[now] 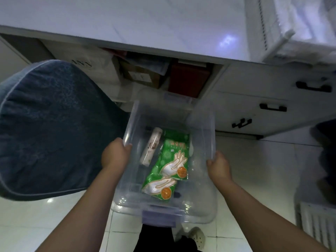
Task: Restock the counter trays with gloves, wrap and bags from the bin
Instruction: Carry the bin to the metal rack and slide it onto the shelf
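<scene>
I have the clear bin (205, 135) by its two long rims, low over the white tile floor (254, 170). My left hand (114, 153) and right hand (219, 166) each curl their fingers tight over an edge. Inside lie green glove packs (167, 166) and a wrap roll (151, 148). Next, I think, I lift it to the white counter (127, 20), where a white tray (272, 33) waits, past the blue chair (45, 128).

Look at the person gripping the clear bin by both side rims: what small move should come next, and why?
Probably lift the bin up onto the white counter. Both the left hand and right hand already grip its rims, the green glove packs and the roll are inside it, and the trays sit on the counter.
</scene>
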Tool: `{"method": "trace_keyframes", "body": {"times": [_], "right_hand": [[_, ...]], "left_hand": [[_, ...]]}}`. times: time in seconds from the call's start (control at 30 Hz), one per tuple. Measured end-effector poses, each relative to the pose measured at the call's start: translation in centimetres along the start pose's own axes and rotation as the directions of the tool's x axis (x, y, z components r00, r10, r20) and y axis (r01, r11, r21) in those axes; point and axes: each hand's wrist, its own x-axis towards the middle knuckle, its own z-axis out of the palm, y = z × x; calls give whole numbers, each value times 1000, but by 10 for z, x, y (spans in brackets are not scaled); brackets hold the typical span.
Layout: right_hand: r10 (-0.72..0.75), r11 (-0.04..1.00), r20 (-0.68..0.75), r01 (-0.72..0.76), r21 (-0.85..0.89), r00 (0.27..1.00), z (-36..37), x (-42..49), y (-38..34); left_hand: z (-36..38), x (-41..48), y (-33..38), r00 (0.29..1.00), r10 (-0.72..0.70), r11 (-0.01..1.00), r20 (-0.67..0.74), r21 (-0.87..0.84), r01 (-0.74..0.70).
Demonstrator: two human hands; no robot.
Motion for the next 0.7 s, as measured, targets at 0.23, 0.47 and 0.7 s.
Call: {"method": "trace_keyframes", "body": {"times": [0.23, 0.47, 0.7], "right_hand": [[183, 980, -150, -168, 106, 972, -74, -71, 112], [369, 911, -282, -286, 296, 886, -160, -156, 245], [514, 814, -337, -324, 482, 789, -244, -205, 350]], "left_hand": [[39, -97, 61, 975, 150, 982, 161, 88, -166], [92, -227, 136, 890, 374, 887, 261, 180, -425], [134, -332, 219, 781, 529, 759, 332, 227, -611]]}}
